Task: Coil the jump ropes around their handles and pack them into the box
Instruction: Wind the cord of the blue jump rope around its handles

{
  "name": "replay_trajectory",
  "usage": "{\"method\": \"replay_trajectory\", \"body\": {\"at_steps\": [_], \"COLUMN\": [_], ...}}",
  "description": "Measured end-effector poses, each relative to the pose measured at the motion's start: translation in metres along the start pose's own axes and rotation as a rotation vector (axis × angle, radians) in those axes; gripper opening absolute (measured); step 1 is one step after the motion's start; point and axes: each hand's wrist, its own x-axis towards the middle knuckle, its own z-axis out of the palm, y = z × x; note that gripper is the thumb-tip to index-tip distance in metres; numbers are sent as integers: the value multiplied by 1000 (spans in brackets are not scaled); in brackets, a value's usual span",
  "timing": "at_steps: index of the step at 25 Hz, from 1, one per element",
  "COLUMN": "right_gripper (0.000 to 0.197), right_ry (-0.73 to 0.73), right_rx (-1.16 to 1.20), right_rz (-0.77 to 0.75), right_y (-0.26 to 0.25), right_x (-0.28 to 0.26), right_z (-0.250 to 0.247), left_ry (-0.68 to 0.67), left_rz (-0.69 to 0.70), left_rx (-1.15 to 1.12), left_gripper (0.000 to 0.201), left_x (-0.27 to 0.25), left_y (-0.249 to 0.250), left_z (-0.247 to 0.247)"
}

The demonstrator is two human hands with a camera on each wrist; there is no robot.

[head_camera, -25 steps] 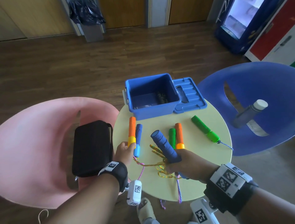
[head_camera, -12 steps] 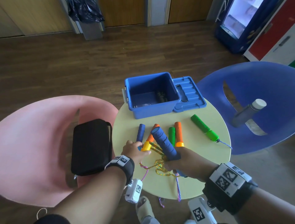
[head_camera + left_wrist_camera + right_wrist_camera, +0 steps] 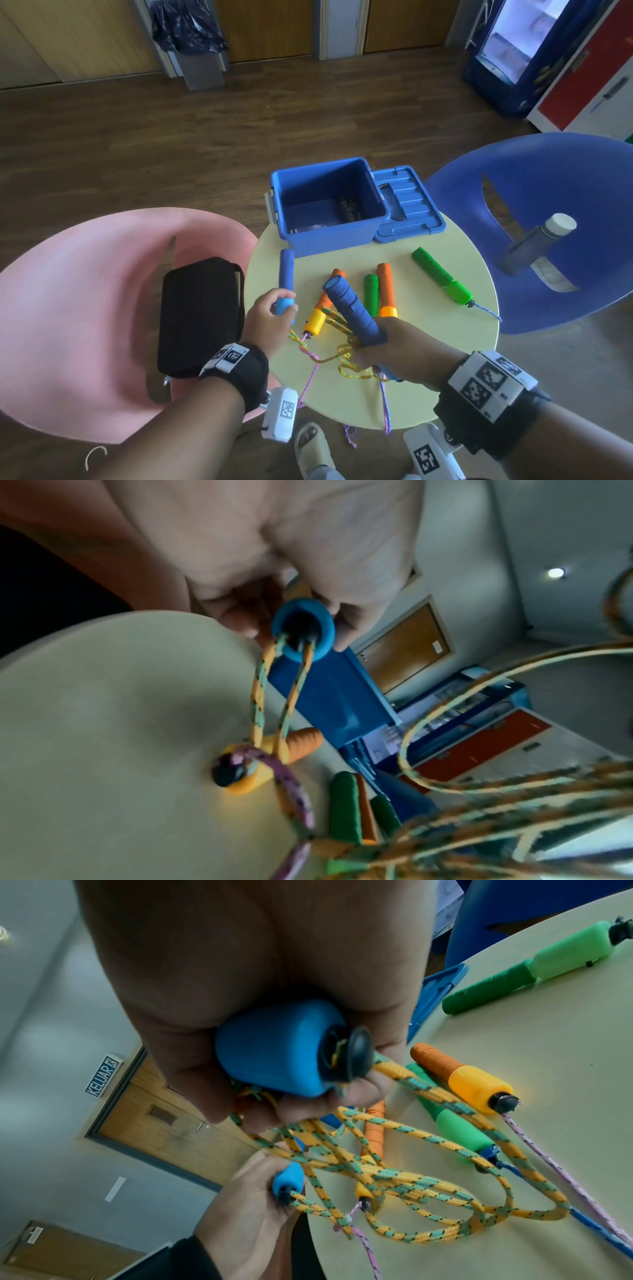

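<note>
Head view: left hand closed round the light-blue end of one blue handle, lying flat on the round tabletop and pointing toward the box. Right hand gripped round the second blue handle, raised and tilted up-left, with loops of yellow rope bunched under the fingers. Box open at the far edge of the tabletop, lid just beside it on the right, something dark and coiled inside, too dim to name. Between the hands, an orange handle with a yellow cap; farther right, a green handle and another orange handle side by side; well right, a lone second green handle. Black pouch on the pink chair; grey bottle on the blue chair.

Left wrist view: fingers pinched round the blue handle's cap, two yellow strands running out of it across the tabletop toward the orange handle. Pink rope crossing there. Blurred yellow loops in the foreground.

Right wrist view: hand clenched on the blue handle, rope trailing from its black tip in several loose loops to the other handle in the left hand. Orange and green handles flat on the tabletop behind.
</note>
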Motion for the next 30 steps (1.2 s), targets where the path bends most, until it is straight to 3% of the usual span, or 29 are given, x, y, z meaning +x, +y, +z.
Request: {"method": "replay_trajectory", "body": {"at_steps": [2, 5, 7, 9, 12, 16, 19, 24, 28, 30], "right_gripper": [19, 17, 17, 18, 18, 18, 19, 19, 19, 19], "right_ry": [-15, -35, -40, -34, -28, -26, -19, -18, -3, -6], "right_rx": [9, 3, -5, 3, 51, 83, 98, 98, 74, 69], "right_rz": [-4, -11, -12, -13, -16, -27, -34, -38, -21, -29], "right_y": [-1, -3, -3, -2, -1, 1, 3, 4, 6, 5], "right_x": [1, 1, 2, 2, 0, -2, -1, 2, 6, 8], "right_z": [2, 4, 6, 6, 5, 2, 2, 1, -3, -5], "left_ry": [-167, -412, -446, -440, -374, -345, -419, -359, -193, -275], "left_rz": [65, 137, 220, 249, 209, 165, 141, 24, 74, 100], "left_rx": [-72, 160, 437, 627, 667, 638, 741, 587, 233, 45], "left_gripper": [31, 32, 10, 34, 48, 35, 30, 19, 26, 32], "left_x": [-8, -2, 5, 11, 14, 13, 14, 19, 12, 2], "left_y": [13, 21, 24, 22, 27, 27, 21, 19, 22, 29], "left_z": [3, 19, 31, 38, 41, 44, 42, 34, 26, 23]}}
